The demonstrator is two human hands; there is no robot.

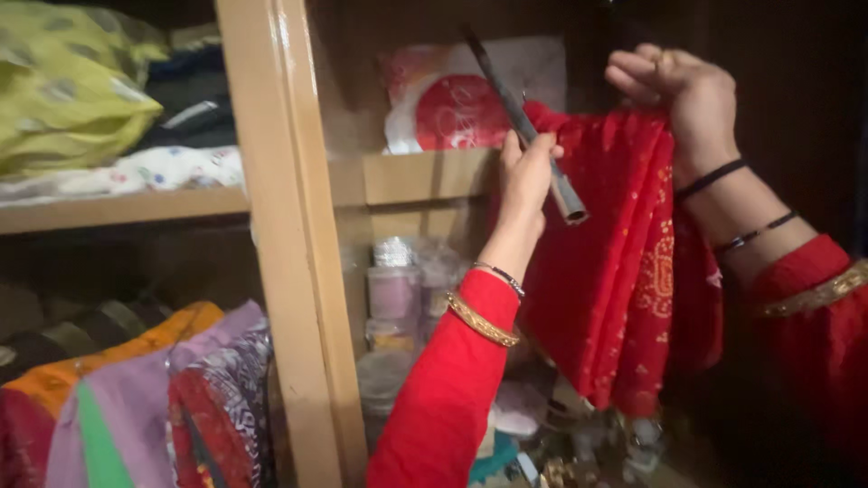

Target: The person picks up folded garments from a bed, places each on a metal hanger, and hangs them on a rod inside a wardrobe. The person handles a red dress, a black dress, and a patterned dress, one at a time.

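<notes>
- The left hand [527, 170] is closed around a dark metal rod [523, 126], gripping it about midway along its length.
- The rod runs slantwise from 11 o'clock down to 5 o'clock; its open, hollow lower end pokes out just below the left hand, and its upper end reaches up in front of the pink and red packet [452, 99].
- The right hand [674, 90] is curled shut at 1 o'clock of the left hand, its fingers pinching the top edge of a red cloth [615, 271].
- The red cloth hangs in folds from the right hand's grip down towards 6 o'clock; its upper left corner lies against the rod beside the left hand, and an orange dotted pattern shows along one fold.
- The cloth's lower edge ends above a clutter of small things at the cupboard bottom, too blurred to tell apart.
- A wooden upright [289, 271] stands at 9 o'clock of the left hand, well apart from it, dividing the cupboard.
- A wooden shelf [416, 176] edge crosses just behind the left hand; the packet leans on it against the back wall.
- Under that shelf, at 7 o'clock of the left hand, a stack of clear containers [398, 298] stands close to the upright, leaving a narrow gap between it and the left sleeve.
- Left of the upright, folded clothes [136, 407] fill the lower bay and a yellow bundle [72, 81] sits on the upper shelf.
- At 3 o'clock of the right hand the space is dark and open.
</notes>
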